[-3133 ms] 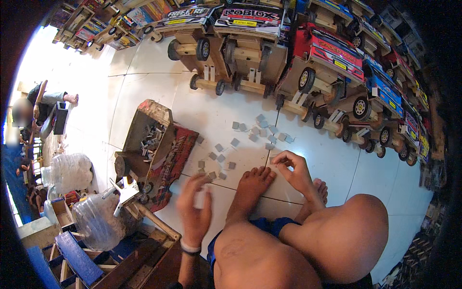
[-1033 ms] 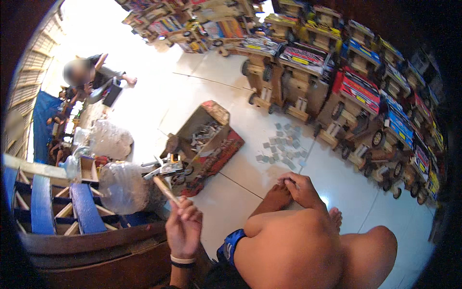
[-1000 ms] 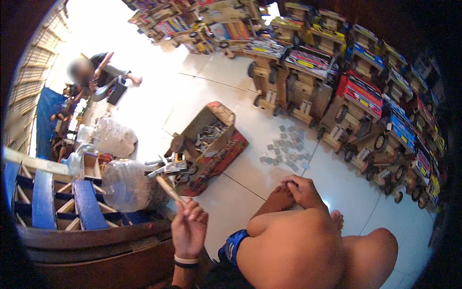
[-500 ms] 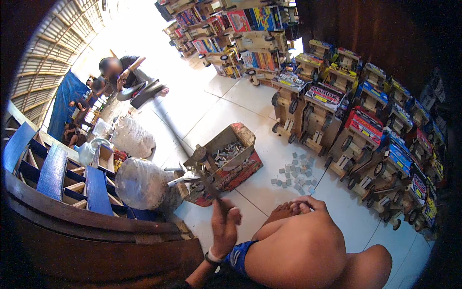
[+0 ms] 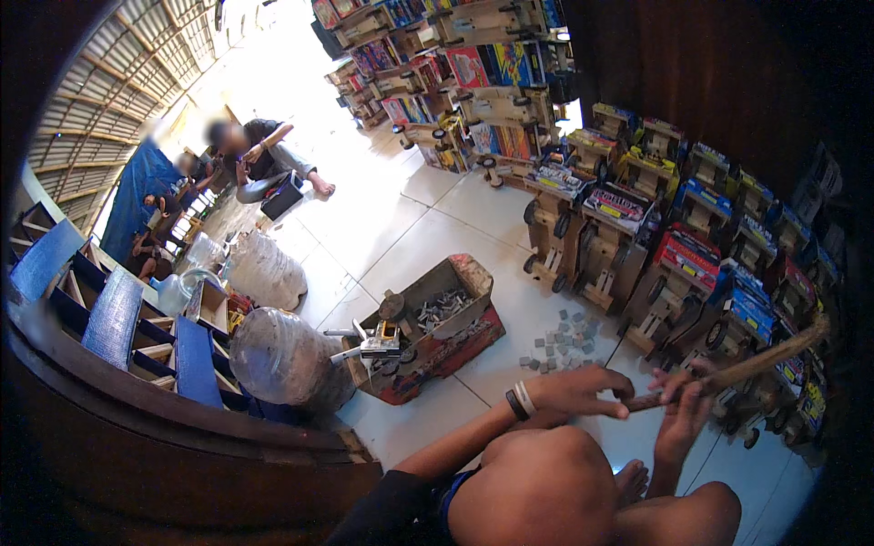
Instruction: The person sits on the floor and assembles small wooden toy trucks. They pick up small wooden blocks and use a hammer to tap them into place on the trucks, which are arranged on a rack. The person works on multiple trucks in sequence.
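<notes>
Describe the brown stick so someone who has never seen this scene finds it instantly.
Find the rows of wooden toy trucks at the right. In front of them, the right hand grips the brown stick, slanting up rightward; unlike those wheeled trucks, it is long and slender.

Bold lettering stands across the front of a white-and-black toy truck [image 5: 621,209] and a red toy truck [image 5: 689,257] beside it; smaller print is too blurred to read.
</notes>
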A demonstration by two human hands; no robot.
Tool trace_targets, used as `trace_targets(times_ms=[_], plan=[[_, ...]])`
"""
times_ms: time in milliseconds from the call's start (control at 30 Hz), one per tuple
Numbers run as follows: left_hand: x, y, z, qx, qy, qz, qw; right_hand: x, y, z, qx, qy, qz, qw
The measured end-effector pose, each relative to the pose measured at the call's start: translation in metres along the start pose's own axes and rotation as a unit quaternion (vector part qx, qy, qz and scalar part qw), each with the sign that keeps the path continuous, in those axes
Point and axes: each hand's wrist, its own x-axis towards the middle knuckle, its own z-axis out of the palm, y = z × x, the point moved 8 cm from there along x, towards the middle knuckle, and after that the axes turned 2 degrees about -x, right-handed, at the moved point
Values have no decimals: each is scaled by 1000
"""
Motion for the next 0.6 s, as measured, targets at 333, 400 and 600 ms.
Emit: trace_targets(times_ms=[333, 400, 600], plan=[[-158, -187, -12, 410, 296, -390, 769, -49, 4, -18, 74, -8, 93, 993], [-161, -204, -16, 382, 269, -370, 803, -56, 8, -13, 71, -16, 95, 993], [-149, -204, -37, 257, 324, -289, 863, -70, 2, 4, 67, -83, 205, 973]])
